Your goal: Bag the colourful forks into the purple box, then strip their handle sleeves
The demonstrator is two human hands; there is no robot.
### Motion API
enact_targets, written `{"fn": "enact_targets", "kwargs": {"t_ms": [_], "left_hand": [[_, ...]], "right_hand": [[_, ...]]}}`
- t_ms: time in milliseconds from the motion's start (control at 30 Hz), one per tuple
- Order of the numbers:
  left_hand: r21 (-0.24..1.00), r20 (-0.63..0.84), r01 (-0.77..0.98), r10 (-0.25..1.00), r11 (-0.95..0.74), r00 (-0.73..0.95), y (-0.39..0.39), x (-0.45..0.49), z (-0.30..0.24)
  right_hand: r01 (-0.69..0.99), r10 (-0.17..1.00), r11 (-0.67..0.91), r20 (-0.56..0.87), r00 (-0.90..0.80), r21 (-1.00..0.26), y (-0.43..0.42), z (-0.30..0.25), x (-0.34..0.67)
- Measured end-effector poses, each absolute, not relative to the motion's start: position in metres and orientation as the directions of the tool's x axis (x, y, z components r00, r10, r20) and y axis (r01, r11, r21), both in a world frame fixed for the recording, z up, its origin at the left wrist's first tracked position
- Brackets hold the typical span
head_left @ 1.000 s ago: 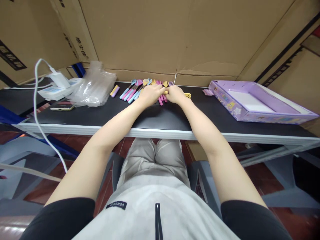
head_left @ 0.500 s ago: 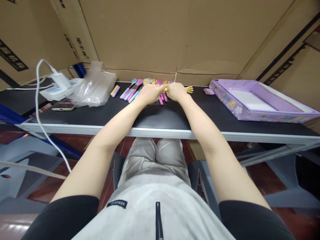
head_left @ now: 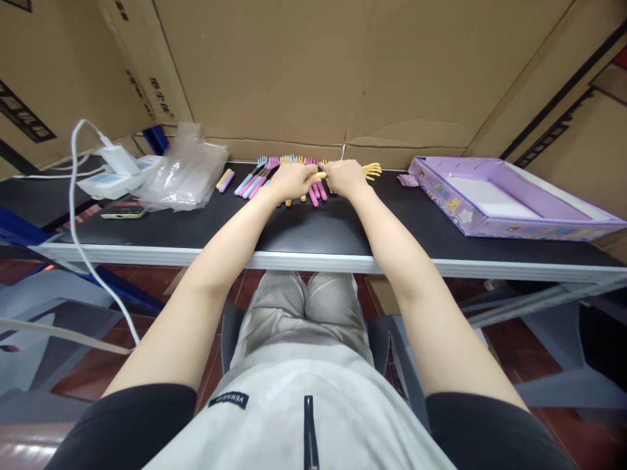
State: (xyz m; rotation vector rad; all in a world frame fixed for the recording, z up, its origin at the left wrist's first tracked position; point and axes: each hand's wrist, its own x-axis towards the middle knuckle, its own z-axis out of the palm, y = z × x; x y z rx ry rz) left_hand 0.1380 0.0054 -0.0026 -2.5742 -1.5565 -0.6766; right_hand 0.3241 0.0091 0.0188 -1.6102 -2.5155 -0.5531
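My left hand (head_left: 292,181) is closed around the yellow handle end of a back scratcher. My right hand (head_left: 347,178) is closed on the same yellow back scratcher (head_left: 372,171), whose claw-shaped head sticks out to the right. The two hands almost meet over the black tabletop. Behind and below them lies a row of back scratchers (head_left: 253,183) with blue, pink and yellow handles, claws toward the cardboard. My hands hide part of this row and the middle of the held one.
Left of the row lie two short sticks, yellow and purple (head_left: 225,180). Farther left are clear plastic bags (head_left: 183,173), a phone (head_left: 124,209), and a power strip (head_left: 122,173) with a white cable. A purple box tray (head_left: 509,196) stands right, beside a small pink packet (head_left: 407,180). Cardboard (head_left: 313,78) walls the back.
The left hand has shifted slightly left, and more of the yellow handle shows between the hands. The claw head has moved a little to the right and tilted upward.
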Motion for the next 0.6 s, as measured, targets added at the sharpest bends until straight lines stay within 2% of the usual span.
{"fn": "enact_targets", "kwargs": {"t_ms": [300,467,600], "left_hand": [[0.460,0.301,0.712,0.848,-0.530,0.437,0.022,0.120,-0.004],[0.508,0.251,0.705,0.868,-0.495,0.429,0.016,0.107,-0.004],[0.488,0.271,0.730,0.878,-0.479,0.395,0.009,0.110,-0.007]], "right_hand": [[0.884,0.822,0.375,0.341,-0.456,0.278,0.023,0.009,0.337],[0.902,0.845,0.340,0.334,-0.417,0.265,0.027,0.008,0.351],[0.909,0.865,0.336,0.301,-0.402,0.248,0.026,0.007,0.353]]}}
